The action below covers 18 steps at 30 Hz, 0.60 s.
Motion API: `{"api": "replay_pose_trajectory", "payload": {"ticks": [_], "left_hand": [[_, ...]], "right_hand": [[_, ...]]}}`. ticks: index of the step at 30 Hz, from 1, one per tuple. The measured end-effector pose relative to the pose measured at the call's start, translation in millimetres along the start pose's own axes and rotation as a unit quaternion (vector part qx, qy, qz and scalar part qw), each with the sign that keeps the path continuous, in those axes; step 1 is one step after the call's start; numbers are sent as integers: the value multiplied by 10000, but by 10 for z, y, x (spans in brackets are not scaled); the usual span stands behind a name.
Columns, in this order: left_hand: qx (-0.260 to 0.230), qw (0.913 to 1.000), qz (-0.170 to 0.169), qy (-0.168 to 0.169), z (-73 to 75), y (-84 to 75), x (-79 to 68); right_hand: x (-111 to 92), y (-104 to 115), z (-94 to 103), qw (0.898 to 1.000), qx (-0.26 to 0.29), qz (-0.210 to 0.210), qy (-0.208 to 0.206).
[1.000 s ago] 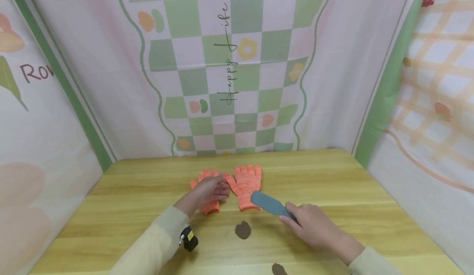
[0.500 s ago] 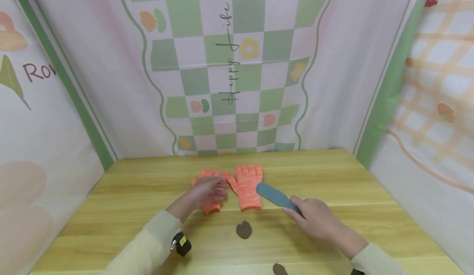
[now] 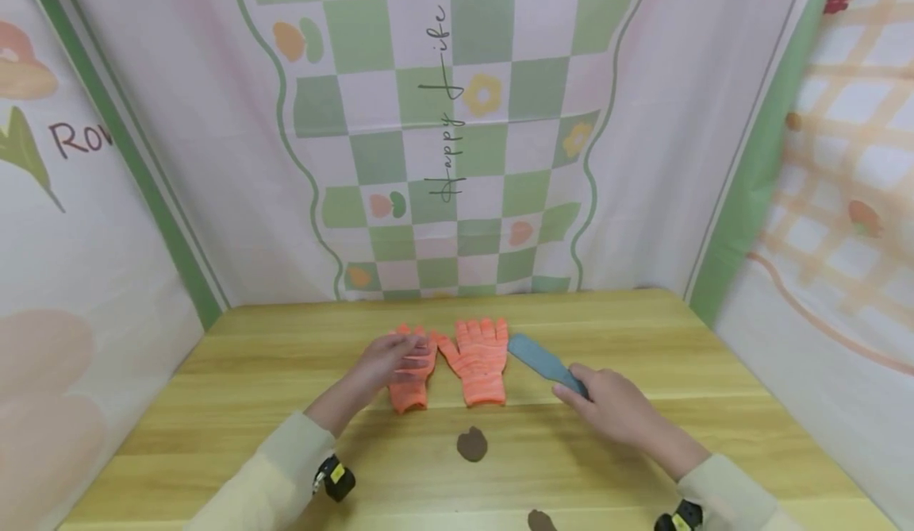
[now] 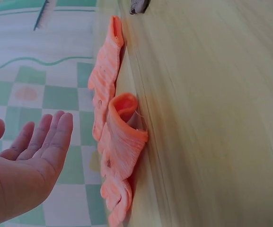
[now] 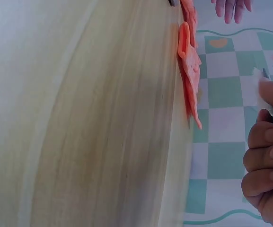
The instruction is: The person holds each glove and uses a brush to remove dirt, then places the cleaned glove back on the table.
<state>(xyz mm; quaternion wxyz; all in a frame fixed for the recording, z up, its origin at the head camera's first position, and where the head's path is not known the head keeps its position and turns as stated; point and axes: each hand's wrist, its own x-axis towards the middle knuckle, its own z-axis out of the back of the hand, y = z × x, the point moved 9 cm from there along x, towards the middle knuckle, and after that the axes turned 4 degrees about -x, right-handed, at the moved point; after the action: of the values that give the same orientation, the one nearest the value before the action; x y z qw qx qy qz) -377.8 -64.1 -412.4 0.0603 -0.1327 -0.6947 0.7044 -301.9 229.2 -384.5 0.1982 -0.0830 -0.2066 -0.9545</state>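
Two orange knitted gloves lie side by side, fingers toward the back: the left glove (image 3: pixel 409 392) and the right glove (image 3: pixel 484 364). My left hand (image 3: pixel 389 360) hovers over the left glove; the left wrist view shows its palm up, fingers loosely extended, holding nothing and apart from the gloves. In my right hand (image 3: pixel 614 404) is a blue-grey brush (image 3: pixel 543 359), gripped by its handle. Whitish bristles (image 4: pixel 42 16) show under its head in the left wrist view. From the head view, its tip appears beside the right glove, held above the table.
On the wooden table (image 3: pixel 214 436), a flat round brown patch (image 3: pixel 472 444) lies in front of the gloves. Another brown piece (image 3: pixel 540 521) is cut off by the bottom edge of the head view. A patterned cloth (image 3: pixel 457 253) hangs behind the table.
The brush has moved right and back, from over the right glove to beside it. My left hand has shifted slightly left, uncovering more of the left glove.
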Motion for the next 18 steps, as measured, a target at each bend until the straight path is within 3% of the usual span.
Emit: {"api": "replay_pose_trajectory", "payload": {"ticks": [7, 18], "left_hand": [[-101, 9999, -45, 71, 96, 41, -70], [228, 9996, -126, 55, 258, 55, -164]], "right_hand": [[35, -108, -33, 9994, 232, -180, 158], [90, -248, -85, 9970, 416, -488, 423]]}}
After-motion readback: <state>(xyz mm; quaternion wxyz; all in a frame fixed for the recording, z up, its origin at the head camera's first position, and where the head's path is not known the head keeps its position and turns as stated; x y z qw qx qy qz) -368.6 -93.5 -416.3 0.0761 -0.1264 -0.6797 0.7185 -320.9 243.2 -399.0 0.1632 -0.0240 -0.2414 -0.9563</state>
